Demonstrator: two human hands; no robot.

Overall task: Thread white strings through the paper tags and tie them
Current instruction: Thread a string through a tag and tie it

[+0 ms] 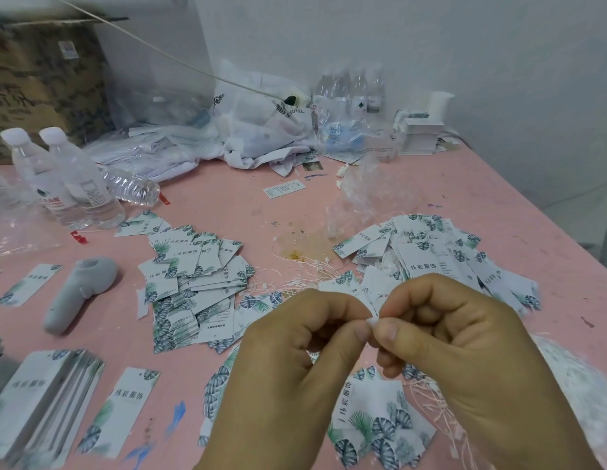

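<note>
Fingers (359,330) of the left hand (288,364) and of the right hand (465,340) are meeting tip to tip, both curled, and together they are pinching a small white plastic end of a thin white string (372,321). This piece is sitting exactly between the two thumbs and forefingers, above the pink surface (227,198). Under the hands a white paper tag with green leaf print (373,418) is lying flat, and loose white strings (434,401) are spreading just beside the right hand. Whether the pinched string is passing through a tag, I cannot tell. One heap of such tags (197,283) is lying to the left, another heap (441,256) behind the hands. A grey plastic handheld device (81,293) is resting near the left heap, and two clear water bottles with white caps (64,178) are standing further back on the left.
</note>
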